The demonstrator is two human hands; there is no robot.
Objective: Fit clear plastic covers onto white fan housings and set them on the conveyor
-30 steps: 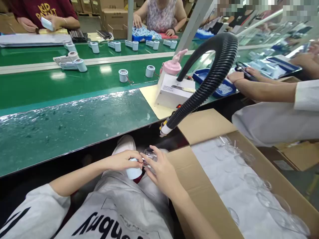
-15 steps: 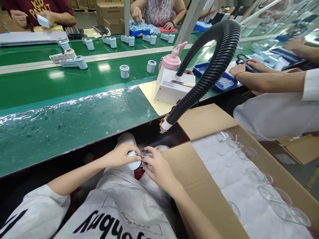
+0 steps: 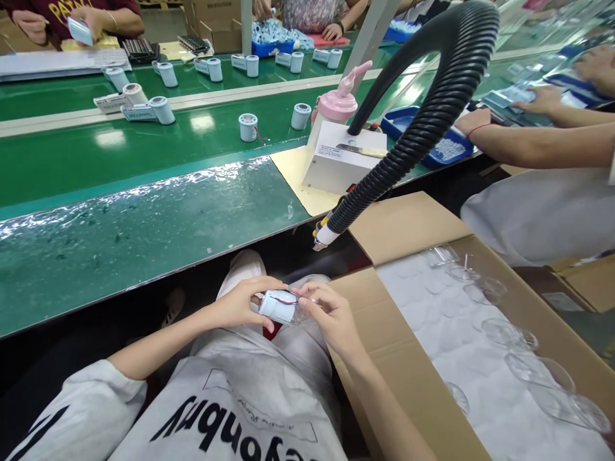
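Note:
Above my lap, a light-blue cylindrical housing (image 3: 277, 307) lies on its side in my left hand (image 3: 245, 305), fingers wrapped over its top and thumb below. Thin dark and red wires (image 3: 284, 300) run along the housing towards my right hand (image 3: 329, 314), whose thumb and fingers pinch the wire end. A clear plastic part (image 3: 300, 315) sits around the housing's right end, partly covered by my right fingers. How far the housing sits inside it, I cannot tell.
A black flexible hose (image 3: 427, 128) arches from a white box (image 3: 343, 157) down to a nozzle near my knees. At right stands an open carton (image 3: 398, 346) with clear plastic parts. Blue housings (image 3: 248, 127) line the green conveyor (image 3: 202, 153); co-workers sit around it.
The housing has turned from upright to lying sideways, showing its wires. My right hand has shifted from the clear part to the wire end. The view has tilted slightly.

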